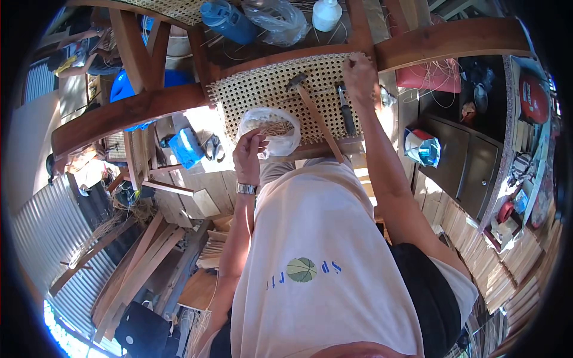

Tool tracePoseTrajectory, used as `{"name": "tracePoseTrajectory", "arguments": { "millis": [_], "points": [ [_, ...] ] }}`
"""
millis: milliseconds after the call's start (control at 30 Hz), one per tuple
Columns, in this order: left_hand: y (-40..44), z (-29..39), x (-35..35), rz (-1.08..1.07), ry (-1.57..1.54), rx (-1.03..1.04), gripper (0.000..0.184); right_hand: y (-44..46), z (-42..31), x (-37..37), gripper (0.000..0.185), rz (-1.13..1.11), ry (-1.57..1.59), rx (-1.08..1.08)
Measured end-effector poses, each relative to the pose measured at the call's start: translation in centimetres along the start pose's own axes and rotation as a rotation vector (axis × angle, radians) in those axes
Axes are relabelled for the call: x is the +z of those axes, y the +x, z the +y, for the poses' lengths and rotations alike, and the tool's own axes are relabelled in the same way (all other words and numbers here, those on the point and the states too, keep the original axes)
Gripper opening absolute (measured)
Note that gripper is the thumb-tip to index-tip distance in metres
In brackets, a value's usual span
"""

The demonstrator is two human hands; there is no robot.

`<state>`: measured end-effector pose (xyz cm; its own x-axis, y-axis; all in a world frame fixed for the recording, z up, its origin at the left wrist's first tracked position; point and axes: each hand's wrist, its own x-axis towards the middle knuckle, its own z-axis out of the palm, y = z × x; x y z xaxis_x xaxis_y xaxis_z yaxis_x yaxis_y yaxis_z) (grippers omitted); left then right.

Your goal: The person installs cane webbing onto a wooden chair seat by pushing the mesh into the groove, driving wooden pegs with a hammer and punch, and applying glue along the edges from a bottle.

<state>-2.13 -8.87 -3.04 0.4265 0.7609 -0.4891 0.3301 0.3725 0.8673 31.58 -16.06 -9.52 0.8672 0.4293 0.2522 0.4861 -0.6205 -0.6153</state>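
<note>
Head view: the left hand [248, 156], fingers half-curled, is at a plastic bag [289, 144]; the right hand [360, 77], fingers bunched, is on cane webbing [253, 89]. Wooden-handled hammer [314, 113] between; grips cannot be told.

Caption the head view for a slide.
Left hand at a plastic bag, right hand at the far corner of a cane panel, hammer between.

From here I can't tell what the bare right hand's [360, 80] fingertips meet at the tan woven-cane panel's [239, 92] far right corner. Straw-coloured bits [278, 127] in the translucent white plastic bag [285, 147] are too small to identify; the crumpled clear plastic bag [278, 22], farther off, is cut off.
</note>
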Motion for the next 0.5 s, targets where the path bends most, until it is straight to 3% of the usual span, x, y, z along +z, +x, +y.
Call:
{"name": "tracePoseTrajectory", "arguments": {
  "millis": [233,500],
  "points": [
    [-0.4,0.3,0.5,0.005,0.017,-0.017,0.029,-3.6,-7.3,4.1,0.007,-0.097,0.175,-0.078],
    [-0.4,-1.6,-1.2,0.048,0.001,-0.005,0.029,-0.4,-0.6,0.7,0.005,-0.058,0.127,-0.012]
  ]
}}
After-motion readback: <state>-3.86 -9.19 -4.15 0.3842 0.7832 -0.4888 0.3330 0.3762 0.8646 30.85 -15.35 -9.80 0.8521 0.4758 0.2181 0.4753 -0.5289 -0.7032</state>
